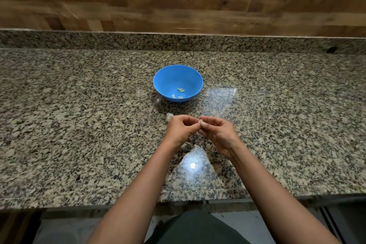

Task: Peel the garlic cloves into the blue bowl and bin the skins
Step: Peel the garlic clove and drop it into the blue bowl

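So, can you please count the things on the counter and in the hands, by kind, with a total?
Bowl: 1
Peeled cloves in the bowl: 4, as far as I can tell
Clove held between the left hand and the right hand: 1
Garlic piece on the counter: 1
Skin scraps under the hands: count unclear, not included
Total: 7

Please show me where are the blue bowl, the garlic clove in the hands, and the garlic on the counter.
Blue bowl [168, 77]: head view, bare inner wall.
Garlic clove [201, 122]: head view, tip showing between the fingertips.
Garlic on the counter [169, 117]: head view, its visible top.
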Action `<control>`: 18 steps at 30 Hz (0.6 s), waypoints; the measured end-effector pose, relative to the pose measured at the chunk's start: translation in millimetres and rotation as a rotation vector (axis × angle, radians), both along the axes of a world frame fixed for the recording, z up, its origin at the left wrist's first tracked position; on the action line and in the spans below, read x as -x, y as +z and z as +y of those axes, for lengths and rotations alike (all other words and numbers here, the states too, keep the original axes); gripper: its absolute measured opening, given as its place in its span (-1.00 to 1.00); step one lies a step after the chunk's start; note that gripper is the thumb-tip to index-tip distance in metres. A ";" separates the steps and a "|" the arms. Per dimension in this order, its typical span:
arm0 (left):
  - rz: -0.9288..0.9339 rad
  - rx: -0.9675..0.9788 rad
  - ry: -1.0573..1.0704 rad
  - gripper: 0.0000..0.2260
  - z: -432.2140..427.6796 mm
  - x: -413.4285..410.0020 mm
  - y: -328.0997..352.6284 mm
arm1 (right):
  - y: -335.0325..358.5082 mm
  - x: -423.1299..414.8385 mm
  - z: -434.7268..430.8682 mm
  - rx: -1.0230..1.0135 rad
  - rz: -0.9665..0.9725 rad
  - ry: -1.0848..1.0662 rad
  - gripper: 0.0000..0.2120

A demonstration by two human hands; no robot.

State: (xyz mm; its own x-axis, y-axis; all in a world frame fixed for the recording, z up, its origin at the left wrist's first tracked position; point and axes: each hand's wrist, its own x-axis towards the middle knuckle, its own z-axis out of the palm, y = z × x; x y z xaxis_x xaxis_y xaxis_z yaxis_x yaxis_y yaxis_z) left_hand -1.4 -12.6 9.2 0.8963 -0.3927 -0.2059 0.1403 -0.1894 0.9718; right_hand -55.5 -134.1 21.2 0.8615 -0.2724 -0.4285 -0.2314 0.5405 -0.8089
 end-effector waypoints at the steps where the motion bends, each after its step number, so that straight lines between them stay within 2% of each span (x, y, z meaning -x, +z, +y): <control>1: 0.018 0.018 0.000 -0.91 0.0 0.5 0.9 | 0.4 0.2 0.0 0.005 0.000 0.001 -0.88; 7: 0.058 0.073 -0.015 -0.95 0.9 -0.2 3.3 | 3.4 0.0 -1.1 0.002 0.003 -0.008 -0.90; 12: 0.056 0.084 -0.005 -0.85 2.6 -1.0 2.4 | 5.1 1.5 -0.1 -0.024 0.001 -0.005 -0.89; 18: 0.093 0.110 -0.011 -0.97 1.9 -1.1 -0.6 | 5.0 2.4 0.3 0.000 0.005 0.004 -0.89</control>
State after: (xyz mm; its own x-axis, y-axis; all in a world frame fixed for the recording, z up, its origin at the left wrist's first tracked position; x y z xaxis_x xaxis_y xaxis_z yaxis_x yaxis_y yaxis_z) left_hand -0.4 -10.8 8.6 0.8711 -0.4268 -0.2430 0.2290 -0.0846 0.9697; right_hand -57.9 -133.8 26.2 0.8604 -0.2691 -0.4328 -0.2373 0.5399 -0.8076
